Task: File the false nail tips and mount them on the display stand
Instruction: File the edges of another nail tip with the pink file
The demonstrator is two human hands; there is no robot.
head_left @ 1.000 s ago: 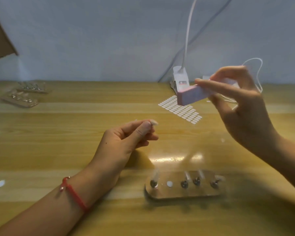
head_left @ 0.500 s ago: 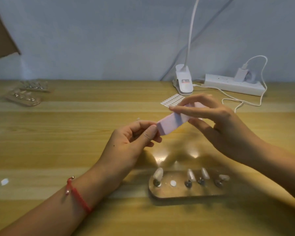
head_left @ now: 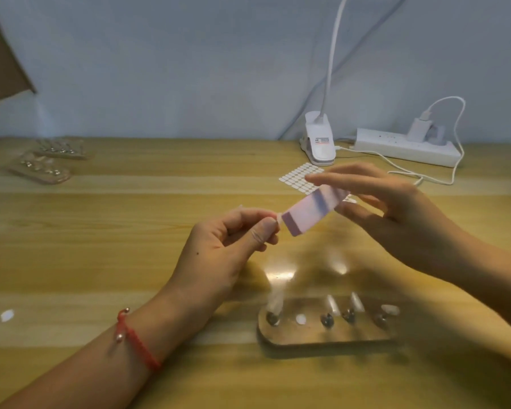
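Wooden tabletop (head_left: 101, 261) against a plain blue-grey wall. Raised above the wood at the middle: left hand (head_left: 224, 252), red cord bracelet (head_left: 136, 343) at the wrist, thumb and forefinger pinched on a small false nail tip (head_left: 276, 217), other fingers curled under. Opposite, right hand (head_left: 396, 219), thumb below and long fingers above the far end of a pink buffer block (head_left: 310, 211), gripping it. Near end of the block right at the nail tip; touching or just apart, too blurred to tell.

Below the hands, nearer the camera: clear display stand (head_left: 322, 338) flat on the table, with four mounted tips (head_left: 275, 305) on small metal pegs and one white dot (head_left: 300, 319) on the bare spot second from the left. Right forearm across the stand's right end, partly hiding it.

Behind the hands: sheet of white adhesive tabs (head_left: 298, 177), partly covered by the right fingers. Further back, white clip lamp (head_left: 319, 143) with its neck rising out of view, white power strip (head_left: 404, 147) with a charger (head_left: 421, 129) plugged in, looping white cable (head_left: 457, 128). Red and dark print on the lamp's clip, too small to read.

Far left: two more clear stands (head_left: 42, 169), brown cardboard (head_left: 0, 69), one loose white piece (head_left: 7, 315) near the left edge.
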